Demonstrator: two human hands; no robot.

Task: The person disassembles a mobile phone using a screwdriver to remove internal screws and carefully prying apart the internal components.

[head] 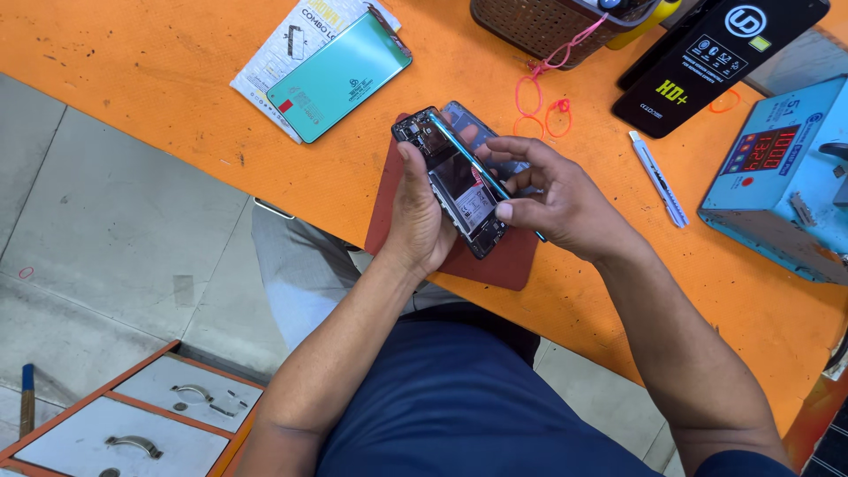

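I hold an opened phone (455, 181) tilted on its edge above the dark red mat (499, 263), its bared insides with the black battery and circuit boards turned up toward me; my left hand (420, 221) wraps around its lower left side, thumb pressed up against the frame near the top; my right hand (552, 199) closes on the opposite long edge, thumb at the lower end and fingers curled over the teal rim, so both hands are clamped on the phone; under my right fingers a loose grey back panel (473, 124) shows just behind it; the mat lies on the orange surface (159, 79) at its near edge, partly overhanging it; further up lies a teal phone cover (340, 78) resting on a white printed sheet (274, 55); pink rubber bands (543, 106) lie near a brown woven basket (530, 26); to the right sit a flat black box (715, 62), a white utility knife (658, 177) and a light blue machine with a red digital display (782, 177); below the surface, at my left, is an orange-framed drawer unit with metal handles (132, 424).
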